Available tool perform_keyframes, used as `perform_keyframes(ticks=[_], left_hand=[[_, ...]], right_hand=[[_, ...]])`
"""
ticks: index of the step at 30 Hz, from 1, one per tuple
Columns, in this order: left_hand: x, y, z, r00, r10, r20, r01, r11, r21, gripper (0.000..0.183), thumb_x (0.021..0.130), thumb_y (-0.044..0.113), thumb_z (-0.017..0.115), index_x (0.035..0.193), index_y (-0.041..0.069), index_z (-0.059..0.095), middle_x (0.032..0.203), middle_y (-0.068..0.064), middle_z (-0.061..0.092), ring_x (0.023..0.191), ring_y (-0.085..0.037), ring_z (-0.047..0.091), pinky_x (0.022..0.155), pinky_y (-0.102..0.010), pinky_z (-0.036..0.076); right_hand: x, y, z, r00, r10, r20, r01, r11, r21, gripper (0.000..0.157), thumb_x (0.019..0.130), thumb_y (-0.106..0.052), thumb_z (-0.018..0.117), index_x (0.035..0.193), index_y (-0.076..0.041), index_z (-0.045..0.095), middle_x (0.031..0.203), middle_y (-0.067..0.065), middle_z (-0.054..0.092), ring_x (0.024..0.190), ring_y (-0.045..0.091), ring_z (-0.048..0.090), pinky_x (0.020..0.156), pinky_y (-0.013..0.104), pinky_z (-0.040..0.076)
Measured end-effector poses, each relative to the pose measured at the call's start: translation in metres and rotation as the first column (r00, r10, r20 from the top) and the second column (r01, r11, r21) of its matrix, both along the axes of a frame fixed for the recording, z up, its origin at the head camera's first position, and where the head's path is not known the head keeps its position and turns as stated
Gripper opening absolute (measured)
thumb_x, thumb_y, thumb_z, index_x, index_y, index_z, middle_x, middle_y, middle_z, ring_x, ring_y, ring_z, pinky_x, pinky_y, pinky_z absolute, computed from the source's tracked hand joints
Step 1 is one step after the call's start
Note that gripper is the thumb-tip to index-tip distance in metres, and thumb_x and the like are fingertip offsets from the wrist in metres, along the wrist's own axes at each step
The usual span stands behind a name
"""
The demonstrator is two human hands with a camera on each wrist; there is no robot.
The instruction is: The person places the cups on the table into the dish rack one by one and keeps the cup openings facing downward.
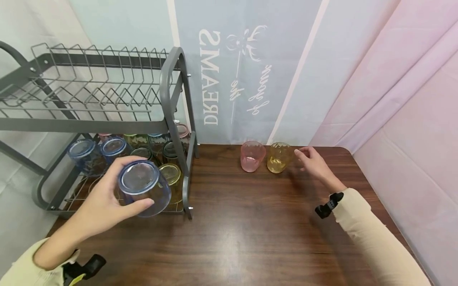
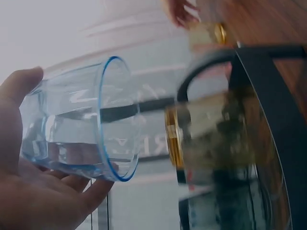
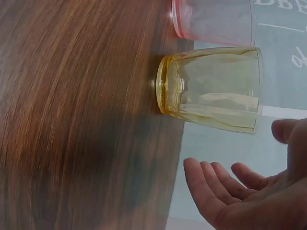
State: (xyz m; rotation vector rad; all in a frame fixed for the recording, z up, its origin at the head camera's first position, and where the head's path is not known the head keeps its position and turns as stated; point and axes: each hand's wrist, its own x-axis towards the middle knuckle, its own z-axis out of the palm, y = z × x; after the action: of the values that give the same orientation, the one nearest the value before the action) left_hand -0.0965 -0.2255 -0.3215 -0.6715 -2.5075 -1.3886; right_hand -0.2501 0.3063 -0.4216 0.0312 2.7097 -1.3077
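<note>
My left hand (image 1: 101,200) grips a clear blue glass (image 1: 141,179), bottom up, in front of the rack's lower tier. Thumb and fingers lie on opposite sides of the glass in the left wrist view, where its blue rim (image 2: 101,124) points away from the palm. On the table by the back wall, a yellow glass (image 1: 278,161) stands upright beside a pink glass (image 1: 252,158). Just right of the yellow glass is my right hand (image 1: 315,163); the right wrist view shows its fingers (image 3: 204,189) spread loosely, apart from the glass and holding nothing.
A grey two-tier dish rack (image 1: 166,91) stands at left, with wire slots on top. Several upturned glasses fill its lower tier, including a yellow one (image 1: 171,174) near the front right post and blue ones (image 1: 84,153) at left. Brown wooden table (image 1: 232,222) extends to the right.
</note>
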Motion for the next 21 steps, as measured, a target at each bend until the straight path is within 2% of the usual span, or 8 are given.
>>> perform_keyframes(ticks=[4,9,16,21], left_hand=[[-0.005,-0.013,-0.002,0.999,0.041,-0.010,-0.041,0.998,-0.055,0.089,0.071,-0.008,0.089,0.146,0.011,0.045,0.126,0.005,0.058,0.100,-0.004,0.065,0.076,-0.015,0.054],[-0.010,-0.026,-0.007,0.998,0.062,0.010,-0.061,0.996,-0.067,0.086,0.072,-0.008,0.087,0.145,0.009,0.043,0.124,0.007,0.057,0.096,-0.002,0.065,0.067,-0.018,0.056],[-0.016,-0.038,-0.017,0.991,0.132,-0.019,-0.133,0.985,-0.113,0.087,0.071,-0.004,0.090,0.143,0.005,0.043,0.121,0.003,0.057,0.098,0.008,0.061,0.074,-0.008,0.050],[-0.022,-0.045,-0.024,0.989,0.144,-0.031,-0.147,0.983,-0.112,0.087,0.071,-0.003,0.090,0.143,0.001,0.041,0.121,0.010,0.055,0.102,0.012,0.058,0.080,-0.004,0.046]], right_hand=[[-0.005,-0.002,-0.002,0.999,-0.004,0.037,0.005,0.999,-0.043,0.073,0.108,-0.049,0.039,0.152,0.008,0.028,0.148,0.034,0.039,0.133,0.048,0.046,0.094,0.055,0.054],[-0.008,-0.004,-0.007,0.997,0.021,0.078,-0.016,0.997,-0.075,0.074,0.109,-0.048,0.037,0.156,0.007,0.021,0.151,0.035,0.034,0.135,0.048,0.045,0.094,0.053,0.055],[-0.008,-0.009,-0.012,0.995,0.045,0.087,-0.031,0.988,-0.149,0.064,0.112,-0.037,0.035,0.156,0.008,0.023,0.149,0.036,0.036,0.134,0.050,0.045,0.091,0.050,0.057],[-0.009,-0.009,-0.013,0.993,0.061,0.098,-0.042,0.983,-0.179,0.063,0.113,-0.033,0.032,0.158,0.008,0.019,0.155,0.037,0.028,0.135,0.051,0.043,0.089,0.050,0.058]])
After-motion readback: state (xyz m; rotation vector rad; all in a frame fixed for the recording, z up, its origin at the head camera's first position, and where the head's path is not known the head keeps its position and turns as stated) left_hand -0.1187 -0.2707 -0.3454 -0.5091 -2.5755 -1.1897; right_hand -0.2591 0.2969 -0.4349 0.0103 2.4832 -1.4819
